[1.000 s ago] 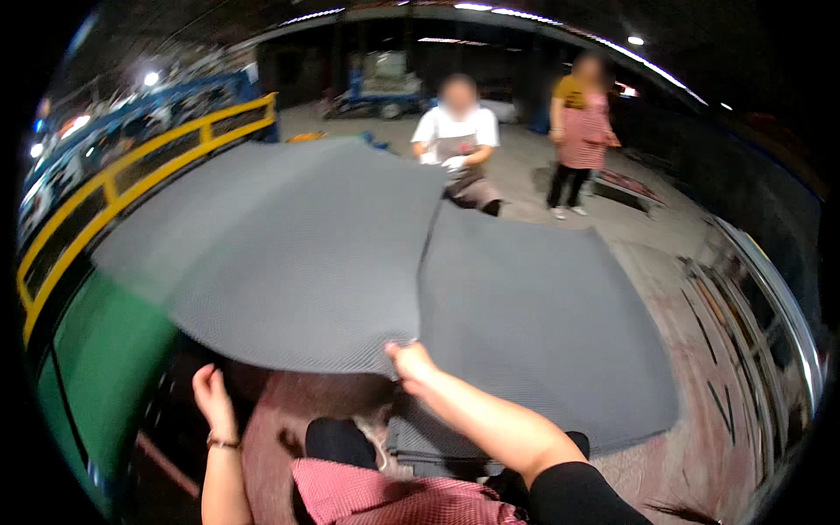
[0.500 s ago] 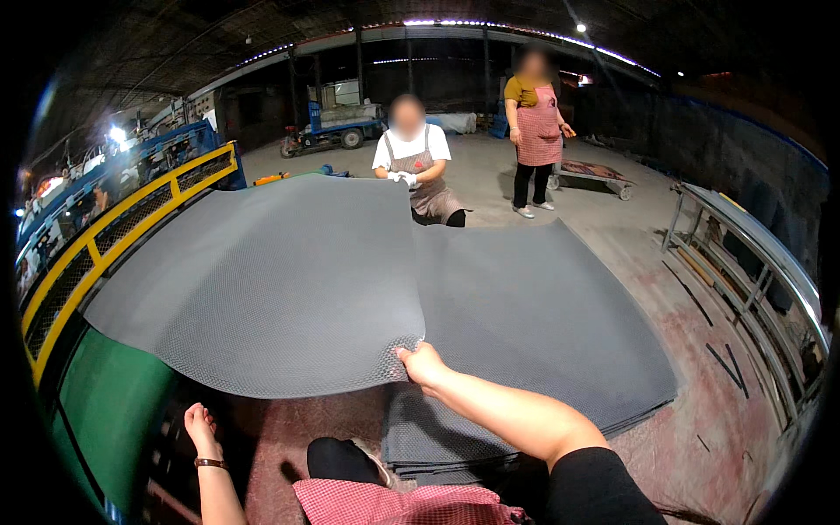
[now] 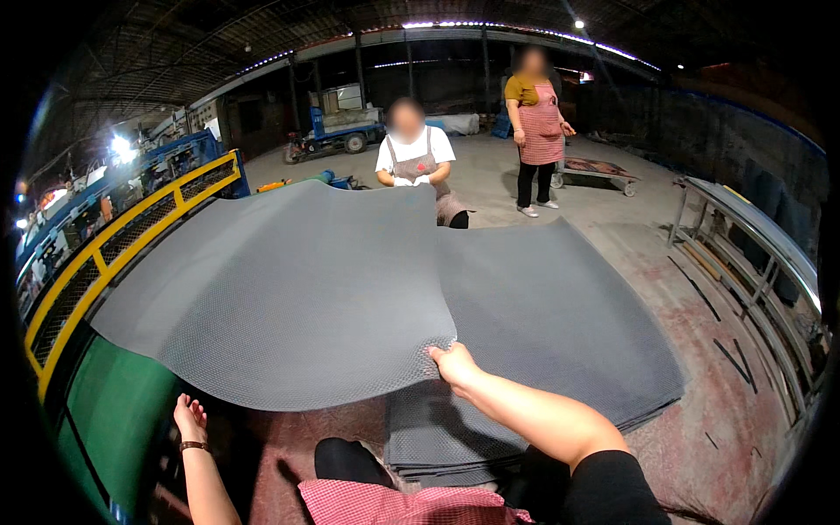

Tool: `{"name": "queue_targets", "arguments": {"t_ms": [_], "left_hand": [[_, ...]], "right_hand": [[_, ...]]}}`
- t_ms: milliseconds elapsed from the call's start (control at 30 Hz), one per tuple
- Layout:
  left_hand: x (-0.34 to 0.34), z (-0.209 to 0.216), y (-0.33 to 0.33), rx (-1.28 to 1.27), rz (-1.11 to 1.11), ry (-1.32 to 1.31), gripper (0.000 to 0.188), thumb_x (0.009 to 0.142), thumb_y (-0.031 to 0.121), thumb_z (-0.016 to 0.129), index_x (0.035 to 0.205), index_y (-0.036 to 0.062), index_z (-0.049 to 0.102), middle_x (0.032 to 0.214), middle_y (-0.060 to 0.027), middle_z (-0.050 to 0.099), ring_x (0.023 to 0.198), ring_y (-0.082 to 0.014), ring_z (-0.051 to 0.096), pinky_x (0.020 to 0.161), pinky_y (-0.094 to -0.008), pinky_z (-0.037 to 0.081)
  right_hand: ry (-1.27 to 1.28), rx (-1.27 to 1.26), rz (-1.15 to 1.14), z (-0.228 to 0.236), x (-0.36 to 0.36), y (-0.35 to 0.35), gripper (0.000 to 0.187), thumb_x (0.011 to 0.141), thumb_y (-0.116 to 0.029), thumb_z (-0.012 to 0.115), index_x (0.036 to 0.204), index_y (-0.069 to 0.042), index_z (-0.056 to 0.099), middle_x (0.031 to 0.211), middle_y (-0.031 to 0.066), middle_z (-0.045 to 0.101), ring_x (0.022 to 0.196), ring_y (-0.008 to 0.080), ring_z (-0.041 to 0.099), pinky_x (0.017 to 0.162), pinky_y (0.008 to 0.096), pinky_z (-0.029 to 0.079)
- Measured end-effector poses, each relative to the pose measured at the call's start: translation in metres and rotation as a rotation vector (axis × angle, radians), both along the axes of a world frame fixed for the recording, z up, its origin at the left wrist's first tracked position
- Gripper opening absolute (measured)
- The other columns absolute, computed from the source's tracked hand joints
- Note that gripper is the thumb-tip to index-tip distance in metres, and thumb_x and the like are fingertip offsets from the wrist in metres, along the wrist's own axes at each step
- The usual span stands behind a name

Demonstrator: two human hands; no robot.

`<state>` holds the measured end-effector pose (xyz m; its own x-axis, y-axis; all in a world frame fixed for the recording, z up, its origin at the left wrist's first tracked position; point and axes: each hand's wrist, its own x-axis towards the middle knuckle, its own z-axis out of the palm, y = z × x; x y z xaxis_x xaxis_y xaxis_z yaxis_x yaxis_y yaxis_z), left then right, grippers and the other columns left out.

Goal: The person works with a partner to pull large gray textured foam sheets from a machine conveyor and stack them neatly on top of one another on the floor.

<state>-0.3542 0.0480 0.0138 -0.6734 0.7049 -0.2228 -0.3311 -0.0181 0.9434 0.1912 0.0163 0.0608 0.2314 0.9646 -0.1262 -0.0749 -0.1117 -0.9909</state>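
A large grey textured mat (image 3: 297, 289) stretches from the yellow-railed machine at the left toward the middle, its near edge sagging in a curve. My right hand (image 3: 455, 364) is closed on its near right corner, and the sheet puckers at the grip. Under that corner lies a stack of similar grey mats (image 3: 560, 324). My left hand (image 3: 192, 418) is empty with fingers loosely apart, just below the near left edge of the held mat. Across from me, a crouching co-worker's gloved hands (image 3: 411, 181) are at the mat's far right corner.
A yellow rail (image 3: 131, 254) and a green sheet or belt (image 3: 118, 420) are at the left. Another person in a checked apron (image 3: 540, 131) stands beyond the stack. A metal rack (image 3: 752, 227) runs along the right, with dark strips (image 3: 737, 363) on the floor.
My right hand has drawn the mat's near corner to the right, and the far corner has shifted right too. My left hand has moved slightly left and up, its fingers loosening.
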Motion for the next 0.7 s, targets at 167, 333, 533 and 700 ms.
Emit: {"name": "queue_targets", "arguments": {"t_ms": [167, 333, 533, 700], "left_hand": [[-0.025, -0.001, 0.008, -0.027, 0.031, -0.089, 0.046, 0.074, 0.049, 0.05, 0.104, 0.0145, 0.049, 0.086, -0.0005, 0.052, 0.067, -0.0119, 0.047, 0.058, -0.0252, 0.038], [-0.029, 0.006, 0.006, 0.021, 0.015, -0.081, 0.048, 0.073, 0.052, 0.05, 0.103, 0.0141, 0.049, 0.085, -0.0023, 0.051, 0.066, -0.0134, 0.047, 0.056, -0.0268, 0.039], [0.004, -0.003, 0.036, 0.062, -0.005, -0.104, 0.042, 0.074, 0.05, 0.049, 0.094, 0.0131, 0.046, 0.08, -0.0032, 0.048, 0.063, -0.014, 0.044, 0.054, -0.0285, 0.037], [-0.032, 0.005, 0.028, 0.153, -0.083, -0.089, 0.056, 0.072, 0.052, 0.05, 0.108, 0.0108, 0.043, 0.091, -0.0042, 0.048, 0.073, -0.015, 0.043, 0.065, -0.0305, 0.036]], "right_hand": [[0.074, 0.043, -0.02, 0.0, 0.006, 0.0, 0.028, 0.082, -0.013, 0.05, 0.098, 0.01, 0.046, 0.09, 0.0159, 0.055, 0.078, 0.0208, 0.054, 0.067, 0.0315, 0.044], [0.191, 0.15, -0.046, -0.004, 0.021, -0.012, 0.022, 0.078, -0.011, 0.05, 0.094, 0.005, 0.051, 0.086, 0.011, 0.057, 0.08, 0.021, 0.054, 0.07, 0.033, 0.043], [0.233, 0.167, -0.176, 0.002, 0.066, -0.029, 0.02, 0.076, -0.007, 0.054, 0.091, 0.006, 0.051, 0.086, 0.0116, 0.057, 0.076, 0.0215, 0.057, 0.066, 0.0352, 0.047], [0.255, 0.132, -0.13, 0.024, 0.061, -0.033, 0.024, 0.069, -0.001, 0.062, 0.092, 0.003, 0.055, 0.088, 0.012, 0.059, 0.079, 0.0215, 0.058, 0.072, 0.0333, 0.046]]}}
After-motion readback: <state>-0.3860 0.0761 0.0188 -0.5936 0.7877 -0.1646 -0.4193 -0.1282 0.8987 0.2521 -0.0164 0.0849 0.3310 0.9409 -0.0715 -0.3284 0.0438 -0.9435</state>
